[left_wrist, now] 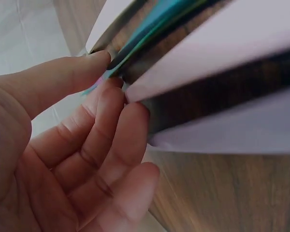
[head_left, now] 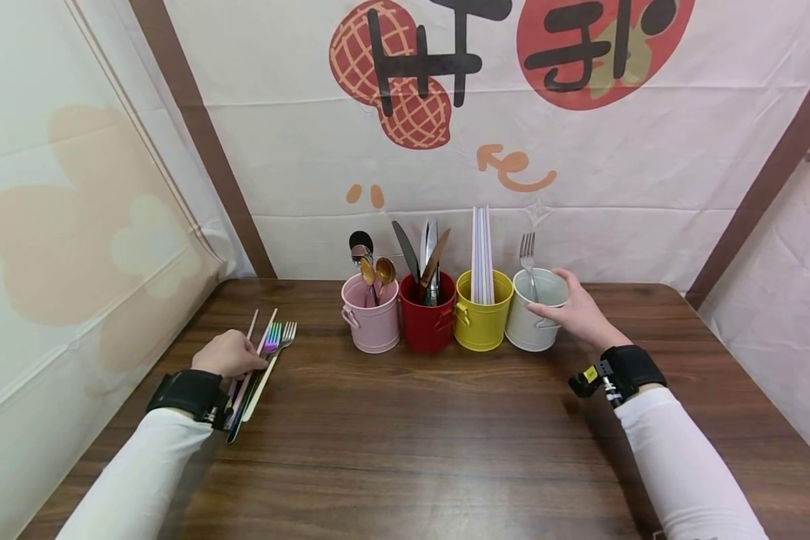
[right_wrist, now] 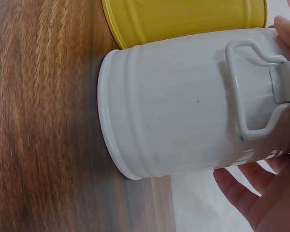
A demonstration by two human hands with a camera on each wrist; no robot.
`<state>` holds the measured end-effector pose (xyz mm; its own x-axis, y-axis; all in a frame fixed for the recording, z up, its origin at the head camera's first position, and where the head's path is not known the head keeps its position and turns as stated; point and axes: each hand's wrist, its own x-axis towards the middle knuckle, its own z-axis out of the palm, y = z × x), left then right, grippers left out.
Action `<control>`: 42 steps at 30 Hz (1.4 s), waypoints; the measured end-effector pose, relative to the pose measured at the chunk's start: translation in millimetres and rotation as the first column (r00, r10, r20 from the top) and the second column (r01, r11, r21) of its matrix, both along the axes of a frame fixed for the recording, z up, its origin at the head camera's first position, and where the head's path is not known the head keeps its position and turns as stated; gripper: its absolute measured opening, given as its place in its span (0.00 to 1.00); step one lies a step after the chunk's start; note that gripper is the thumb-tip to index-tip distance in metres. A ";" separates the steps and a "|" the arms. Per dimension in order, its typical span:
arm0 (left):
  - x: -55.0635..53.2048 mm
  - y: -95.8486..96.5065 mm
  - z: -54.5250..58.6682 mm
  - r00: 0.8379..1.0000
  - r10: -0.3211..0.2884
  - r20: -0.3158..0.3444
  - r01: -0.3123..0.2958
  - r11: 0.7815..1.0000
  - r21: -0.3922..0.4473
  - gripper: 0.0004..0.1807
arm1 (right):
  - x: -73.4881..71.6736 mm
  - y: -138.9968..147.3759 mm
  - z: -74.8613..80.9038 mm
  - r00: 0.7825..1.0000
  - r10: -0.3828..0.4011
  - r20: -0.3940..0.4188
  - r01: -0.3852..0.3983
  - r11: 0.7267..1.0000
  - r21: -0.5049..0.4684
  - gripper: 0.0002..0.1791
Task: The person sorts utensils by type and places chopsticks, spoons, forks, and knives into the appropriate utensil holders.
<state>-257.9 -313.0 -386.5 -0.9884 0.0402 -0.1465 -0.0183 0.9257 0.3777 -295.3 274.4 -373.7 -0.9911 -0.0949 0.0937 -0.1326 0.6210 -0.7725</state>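
On the left of the table, my left hand reaches over a small row of cutlery. Its thumb and forefinger pinch the teal, iridescent handle of a fork, whose rainbow tines point away from me. Beside it lies a fork with a cream handle; slim pale pink handles lie on the other side, partly hidden by the hand. My right hand grips the rim of a white bucket, thumb at the front, fingers round the far side. One silver fork leans upright in that bucket.
Left of the white bucket stand a yellow bucket with striped straws, a red bucket with knives and a pink bucket with spoons. A fabric wall rises behind the wooden table.
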 end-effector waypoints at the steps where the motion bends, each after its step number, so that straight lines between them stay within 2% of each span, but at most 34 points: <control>1: -1.0 0.7 -1.2 1.000 0.014 0.005 -0.014 1.000 -0.009 0.12 | -0.1 -0.1 -0.1 1.000 0.000 0.000 0.000 1.000 -0.002 0.55; 7: -1.9 1.4 -7.4 0.996 0.072 0.053 -0.074 0.997 0.033 0.17 | -0.7 -2.2 -3.2 1.000 0.006 -0.005 -0.006 1.000 -0.015 0.55; 11: 1.8 -1.6 -9.8 0.994 0.085 0.071 -0.090 0.993 0.075 0.17 | -1.1 -4.6 -5.7 1.000 0.013 -0.006 -0.013 1.000 -0.024 0.55; 15: 5.5 -5.3 -7.3 0.992 0.080 0.093 -0.096 0.976 0.194 0.13 | -1.0 -5.3 -6.1 1.000 0.011 -0.010 -0.011 1.000 -0.012 0.55; 19: 8.2 -8.4 5.1 0.996 0.044 0.077 -0.066 0.946 0.317 0.12 | -0.6 -5.0 -3.6 1.000 0.013 -0.007 -0.013 1.000 -0.003 0.55; 23: 9.1 -6.7 23.1 1.000 0.014 -0.023 -0.005 0.929 0.369 0.13 | 0.5 -3.5 -0.9 1.000 0.007 -0.002 -0.007 1.000 0.003 0.55; 27: 10.9 -0.3 43.4 0.986 0.027 -0.165 0.049 0.896 0.442 0.15 | 0.8 -2.5 -0.5 1.000 0.003 -0.001 -0.003 1.000 0.011 0.55; 30: 13.4 7.3 59.7 0.955 0.056 -0.290 0.099 0.865 0.493 0.14 | 0.1 -3.2 -1.5 1.000 0.007 -0.003 -0.007 1.000 0.002 0.55; 31: 14.3 10.8 65.4 0.940 0.072 -0.334 0.112 0.859 0.499 0.14 | 0.0 -3.5 -1.9 1.000 0.006 -0.004 -0.006 1.000 0.000 0.55; 33: 14.5 19.0 76.3 0.897 0.110 -0.427 0.143 0.843 0.519 0.13 | -0.4 -3.8 -2.7 1.000 0.006 -0.006 -0.006 1.000 0.000 0.56; 35: 13.7 29.3 87.7 0.856 0.165 -0.490 0.170 0.806 0.567 0.11 | -0.4 -3.9 -3.0 1.000 0.004 -0.005 -0.004 1.000 0.002 0.56; 37: 11.4 42.2 98.7 0.819 0.220 -0.529 0.206 0.749 0.630 0.08 | 0.0 -3.6 -2.7 1.000 0.001 -0.005 -0.001 1.000 0.001 0.56; 40: 6.6 66.6 113.3 0.791 0.269 -0.550 0.312 0.596 0.740 0.04 | 0.4 -2.3 -1.1 1.000 -0.003 -0.005 0.003 1.000 -0.005 0.55; 42: 3.8 85.9 122.2 0.775 0.273 -0.570 0.378 0.523 0.764 0.05 | 0.4 -1.2 0.6 1.000 -0.004 -0.004 0.004 1.000 -0.007 0.56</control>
<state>-254.1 -227.1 -264.3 -0.8247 -0.1306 0.5503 0.5274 0.1741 0.8316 -294.9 273.2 -373.2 -0.9911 -0.0900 0.0981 -0.1329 0.6159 -0.7765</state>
